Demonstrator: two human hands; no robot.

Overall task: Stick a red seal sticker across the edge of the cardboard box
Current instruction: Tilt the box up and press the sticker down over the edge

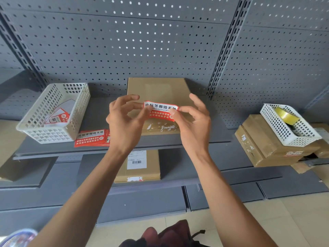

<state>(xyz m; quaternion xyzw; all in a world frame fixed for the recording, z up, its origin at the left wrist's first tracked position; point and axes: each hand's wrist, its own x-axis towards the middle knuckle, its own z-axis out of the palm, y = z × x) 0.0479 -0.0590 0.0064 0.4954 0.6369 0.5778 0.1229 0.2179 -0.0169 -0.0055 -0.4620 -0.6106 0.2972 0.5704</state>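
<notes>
A flat brown cardboard box [156, 90] lies on the grey shelf, its near front edge marked with white torn sticker scraps. Above that near edge I hold a red and white seal sticker [161, 111] in the air. My left hand [124, 120] pinches the sticker's left end between thumb and fingertips. Pinching the right end is my right hand [193, 122], its other fingers spread. The sticker hides part of the box top.
A stack of red seal stickers [92, 138] lies left of the box beside a white basket [53, 113] holding peeled backings. At right, a second white basket [288, 123] with yellow tape sits on cardboard boxes [267, 147]. A labelled box [138, 166] rests on the lower shelf.
</notes>
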